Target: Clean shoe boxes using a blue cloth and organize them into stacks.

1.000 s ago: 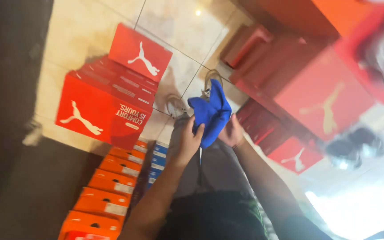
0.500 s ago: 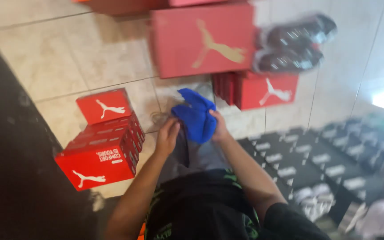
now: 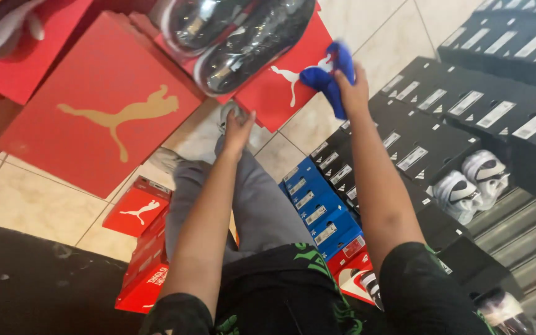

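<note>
Blue cloth (image 3: 327, 77) bunched in right hand (image 3: 353, 93), lengthwise upright.

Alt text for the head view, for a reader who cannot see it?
The right hand grips a blue cloth over a red shoebox; the left hand hangs empty. Two dark shoes lie on boxes, above a tiled floor.

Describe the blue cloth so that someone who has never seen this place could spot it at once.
Start at the big red box with the gold leaping-cat emblem at upper left, then go right past the two dark shoes lying on a smaller red box. The blue cloth is bunched in the right hand at that box's right edge. It is the only soft, crumpled blue thing; the other blue items are stiff boxes lower down.
</note>
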